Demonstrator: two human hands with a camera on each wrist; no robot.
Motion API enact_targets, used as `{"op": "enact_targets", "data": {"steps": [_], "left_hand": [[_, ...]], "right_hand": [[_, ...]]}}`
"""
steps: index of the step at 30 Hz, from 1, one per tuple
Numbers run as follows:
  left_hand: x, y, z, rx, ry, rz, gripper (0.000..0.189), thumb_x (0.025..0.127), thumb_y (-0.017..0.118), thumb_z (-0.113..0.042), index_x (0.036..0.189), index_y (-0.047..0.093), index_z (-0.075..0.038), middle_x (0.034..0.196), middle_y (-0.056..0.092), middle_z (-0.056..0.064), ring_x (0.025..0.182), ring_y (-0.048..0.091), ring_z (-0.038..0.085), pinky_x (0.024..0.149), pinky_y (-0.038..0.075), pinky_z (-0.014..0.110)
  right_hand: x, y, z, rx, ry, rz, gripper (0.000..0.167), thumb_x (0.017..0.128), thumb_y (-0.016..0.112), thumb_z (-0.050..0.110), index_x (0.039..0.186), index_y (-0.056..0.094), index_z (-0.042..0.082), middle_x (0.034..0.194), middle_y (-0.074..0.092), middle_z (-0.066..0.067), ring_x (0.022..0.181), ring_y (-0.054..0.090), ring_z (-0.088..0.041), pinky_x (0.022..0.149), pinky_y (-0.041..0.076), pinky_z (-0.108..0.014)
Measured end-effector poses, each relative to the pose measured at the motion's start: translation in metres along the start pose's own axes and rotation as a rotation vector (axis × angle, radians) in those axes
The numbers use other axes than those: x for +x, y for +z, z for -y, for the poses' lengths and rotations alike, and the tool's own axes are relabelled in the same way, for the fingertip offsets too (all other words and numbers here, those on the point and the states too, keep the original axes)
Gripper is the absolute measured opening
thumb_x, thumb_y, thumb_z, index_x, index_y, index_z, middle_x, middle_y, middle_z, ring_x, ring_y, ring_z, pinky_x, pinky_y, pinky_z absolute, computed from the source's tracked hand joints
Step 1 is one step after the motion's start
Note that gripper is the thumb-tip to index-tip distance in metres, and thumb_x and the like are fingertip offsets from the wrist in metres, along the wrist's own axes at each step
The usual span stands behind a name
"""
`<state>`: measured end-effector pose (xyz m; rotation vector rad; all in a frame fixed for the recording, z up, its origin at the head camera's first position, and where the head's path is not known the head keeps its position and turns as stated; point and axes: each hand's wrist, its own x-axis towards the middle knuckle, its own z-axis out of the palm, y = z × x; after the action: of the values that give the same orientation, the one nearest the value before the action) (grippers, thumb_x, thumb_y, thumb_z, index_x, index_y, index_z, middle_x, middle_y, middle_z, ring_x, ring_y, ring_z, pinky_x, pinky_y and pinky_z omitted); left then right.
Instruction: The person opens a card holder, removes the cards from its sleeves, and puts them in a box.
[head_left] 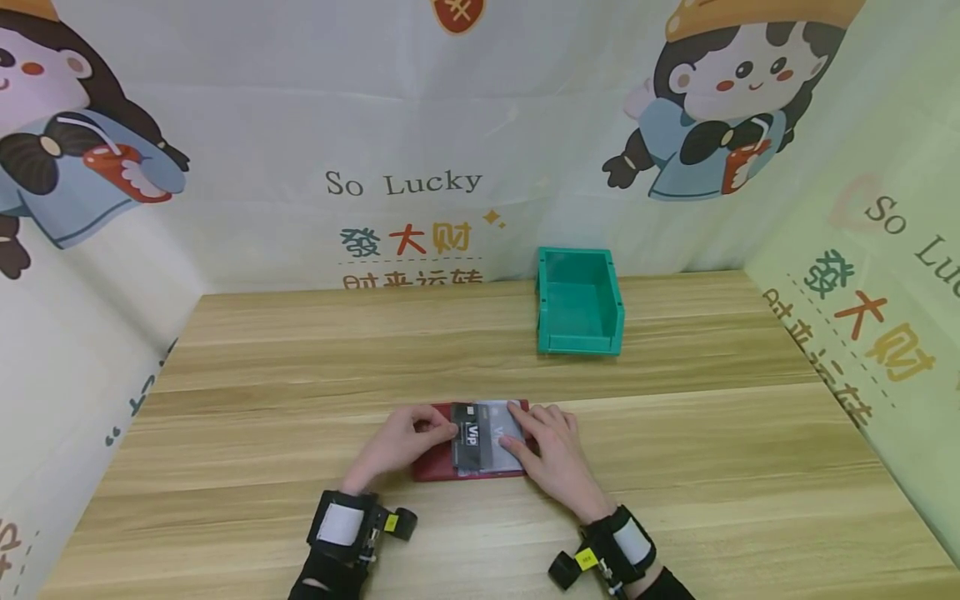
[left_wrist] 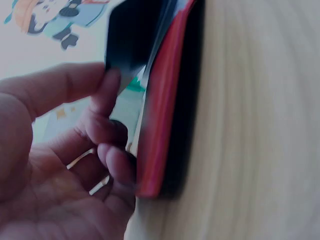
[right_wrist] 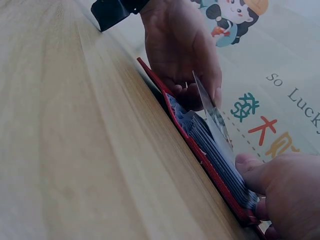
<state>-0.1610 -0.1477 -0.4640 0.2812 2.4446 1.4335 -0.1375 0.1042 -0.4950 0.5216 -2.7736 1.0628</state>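
A red card holder (head_left: pixel 432 467) lies spread on the wooden table, its stack of clear sleeves (right_wrist: pixel 212 157) fanned up in the right wrist view. My left hand (head_left: pixel 405 437) pinches the left edge of a dark card marked VIP (head_left: pixel 470 435) between thumb and index finger. That card (left_wrist: pixel 132 37) tilts up from the holder, its far part overlapping the top sleeve. My right hand (head_left: pixel 555 458) rests on the right side of the sleeves, thumb and index finger spread apart. In the right wrist view its thumb (right_wrist: pixel 248 167) presses the sleeve edge.
A green plastic bin (head_left: pixel 579 346) stands at the back of the table, right of the middle. Behind the table hangs a printed cloth (head_left: pixel 262 167) with cartoon figures and lettering, and another printed panel (head_left: pixel 862 250) borders the right side.
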Motion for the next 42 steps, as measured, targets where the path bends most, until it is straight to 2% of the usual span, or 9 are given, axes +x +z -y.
{"op": "enact_targets", "data": {"steps": [8,13,17,23,25,28,30,33,42], "left_hand": [[0.002,-0.009,0.016,-0.135,0.009,0.037,0.019,0.100,0.068,-0.016,0.098,0.072,0.002,0.103,0.064,0.004,0.098,0.052,0.017,0.084,0.041,0.029],[0.002,-0.012,0.017,-0.171,0.003,0.034,0.022,0.102,0.065,-0.015,0.104,0.071,0.005,0.101,0.063,0.002,0.096,0.051,0.016,0.081,0.040,0.025],[0.001,-0.013,0.015,-0.175,0.020,0.041,0.024,0.104,0.064,-0.016,0.109,0.071,0.007,0.105,0.065,0.005,0.098,0.052,0.015,0.085,0.042,0.024],[0.004,-0.007,0.010,-0.157,0.049,0.041,0.025,0.105,0.062,-0.016,0.111,0.071,0.006,0.116,0.068,0.015,0.106,0.055,0.018,0.095,0.044,0.029],[0.004,-0.005,0.008,-0.156,0.042,0.034,0.025,0.106,0.062,-0.016,0.112,0.072,0.006,0.123,0.069,0.018,0.111,0.057,0.019,0.098,0.044,0.031],[0.003,0.000,0.001,-0.150,0.006,0.012,0.025,0.106,0.062,-0.017,0.113,0.073,0.005,0.130,0.068,0.020,0.116,0.057,0.021,0.100,0.044,0.033],[0.002,0.004,-0.005,-0.133,-0.021,-0.009,0.025,0.105,0.064,-0.018,0.112,0.073,0.004,0.127,0.069,0.018,0.111,0.057,0.021,0.094,0.044,0.032],[0.000,0.012,-0.014,-0.101,-0.025,-0.040,0.023,0.103,0.066,-0.017,0.109,0.075,0.004,0.121,0.070,0.017,0.104,0.057,0.019,0.089,0.044,0.031],[0.003,0.023,-0.016,0.010,0.124,-0.065,0.016,0.100,0.070,-0.011,0.099,0.076,0.004,0.091,0.069,0.011,0.082,0.051,0.012,0.073,0.039,0.023]], "right_hand": [[0.000,0.001,-0.001,0.013,-0.001,-0.008,0.049,0.097,0.076,0.023,0.139,0.066,-0.002,0.087,0.054,0.001,0.092,0.046,-0.020,0.096,0.032,-0.048],[0.000,0.001,-0.002,0.017,0.001,-0.008,0.049,0.097,0.076,0.023,0.138,0.066,-0.001,0.087,0.055,0.001,0.092,0.047,-0.019,0.097,0.033,-0.049],[0.000,0.000,-0.002,0.024,-0.005,-0.020,0.047,0.096,0.076,0.022,0.137,0.067,0.000,0.087,0.055,0.001,0.092,0.046,-0.019,0.096,0.032,-0.047],[-0.002,0.001,-0.005,0.044,-0.052,-0.081,0.024,0.099,0.072,0.017,0.120,0.075,0.005,0.087,0.059,0.001,0.092,0.049,-0.018,0.091,0.033,-0.044],[-0.002,0.002,-0.006,0.056,-0.069,-0.104,0.016,0.102,0.068,0.017,0.112,0.076,0.008,0.090,0.063,0.000,0.093,0.052,-0.018,0.092,0.034,-0.043],[-0.002,0.003,-0.006,0.072,-0.082,-0.127,0.016,0.105,0.064,0.017,0.101,0.077,0.009,0.092,0.066,-0.001,0.094,0.054,-0.019,0.093,0.035,-0.044],[-0.003,0.004,-0.005,0.086,-0.084,-0.131,0.018,0.104,0.064,0.019,0.095,0.076,0.011,0.089,0.066,0.001,0.093,0.054,-0.018,0.093,0.034,-0.044],[-0.003,0.004,-0.002,0.120,-0.056,-0.121,0.019,0.103,0.066,0.020,0.090,0.076,0.012,0.086,0.066,0.002,0.091,0.054,-0.017,0.093,0.032,-0.044],[0.001,0.003,0.001,0.215,0.053,-0.112,0.021,0.097,0.075,0.022,0.078,0.069,0.015,0.069,0.052,0.010,0.078,0.046,-0.009,0.090,0.024,-0.040]]}}
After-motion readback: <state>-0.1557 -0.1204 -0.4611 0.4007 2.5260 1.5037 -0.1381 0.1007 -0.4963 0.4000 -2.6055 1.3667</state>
